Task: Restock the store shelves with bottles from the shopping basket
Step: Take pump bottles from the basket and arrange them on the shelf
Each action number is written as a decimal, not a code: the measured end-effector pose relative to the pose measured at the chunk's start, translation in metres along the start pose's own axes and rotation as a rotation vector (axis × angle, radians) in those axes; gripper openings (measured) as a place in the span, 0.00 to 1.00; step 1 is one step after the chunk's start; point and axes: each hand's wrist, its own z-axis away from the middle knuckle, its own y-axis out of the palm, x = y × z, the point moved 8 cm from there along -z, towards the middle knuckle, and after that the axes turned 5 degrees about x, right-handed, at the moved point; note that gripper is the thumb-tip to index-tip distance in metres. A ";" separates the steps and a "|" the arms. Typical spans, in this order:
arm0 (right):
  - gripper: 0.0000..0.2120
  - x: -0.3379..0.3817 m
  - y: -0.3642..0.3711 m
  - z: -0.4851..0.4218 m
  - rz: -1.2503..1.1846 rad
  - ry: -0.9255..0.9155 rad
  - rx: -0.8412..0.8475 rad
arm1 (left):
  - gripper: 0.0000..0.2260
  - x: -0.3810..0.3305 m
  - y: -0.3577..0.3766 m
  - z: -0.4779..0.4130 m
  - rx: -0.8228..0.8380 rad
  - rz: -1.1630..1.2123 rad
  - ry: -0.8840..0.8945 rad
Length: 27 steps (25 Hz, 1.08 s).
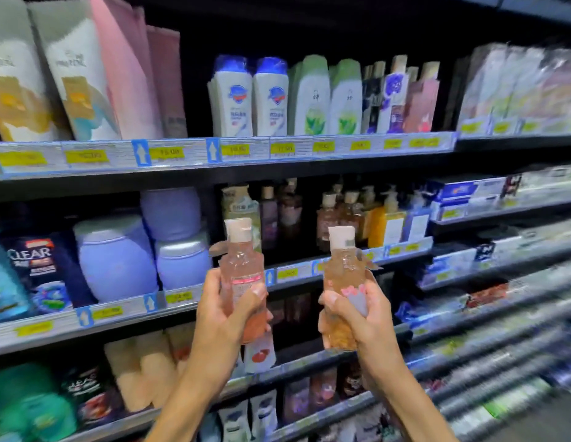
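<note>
I hold two clear bottles of pinkish liquid with beige caps, both upright in front of the middle shelf. My left hand (223,309) grips the pink bottle (241,260) around its lower body. My right hand (357,314) grips the peach bottle (343,266) the same way, its label partly under my fingers. Behind them on the middle shelf (290,274) stand similar bottles (337,215) with beige caps, and a dark gap shows directly behind the bottles I hold. The shopping basket is out of view.
Lilac tubs (118,256) and a dark blue Clear pack (38,269) fill the middle shelf's left side. White and green bottles (287,97) line the top shelf. Boxed goods (469,199) fill the shelves at right. Lower shelves hold more bottles (262,349).
</note>
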 end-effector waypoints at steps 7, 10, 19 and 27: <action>0.19 0.010 -0.097 -0.048 -0.035 -0.051 0.003 | 0.21 0.028 0.082 -0.037 0.031 -0.147 0.005; 0.20 0.009 -0.140 -0.076 -0.021 -0.051 0.010 | 0.19 0.038 0.122 -0.066 0.043 -0.200 0.016; 0.35 -0.006 -0.204 -0.140 0.086 -0.027 0.119 | 0.15 0.077 0.168 -0.158 -0.190 -0.529 -0.024; 0.28 -0.004 -0.213 -0.165 0.130 -0.076 0.112 | 0.24 0.122 0.160 -0.177 -0.231 -0.836 -0.239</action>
